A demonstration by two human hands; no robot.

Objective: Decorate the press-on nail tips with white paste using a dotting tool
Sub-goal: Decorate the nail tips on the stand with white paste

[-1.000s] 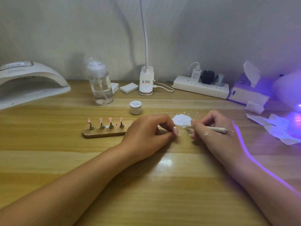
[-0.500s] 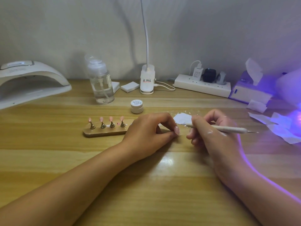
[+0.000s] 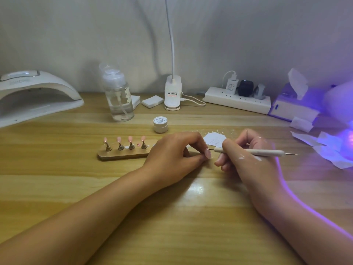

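A wooden holder carries several small metal stands with pink press-on nail tips. My left hand rests beside the holder's right end, its fingers pinched together on what looks like a pale pink nail tip; the fingers hide the rest. My right hand grips the white dotting tool like a pen, lying nearly level. Its left point touches the pale tip at my left fingertips. A smear of white paste lies on the table just behind both hands. A small white paste jar stands closed behind them.
A white nail lamp sits at the far left, a clear pump bottle and a clip lamp at the back. A power strip, a tissue box, torn wipes and a purple glowing light fill the right side.
My right hand has drawn back from the paste smear and swung the tool level, bringing its point to my left fingertips. My left hand has stayed put.
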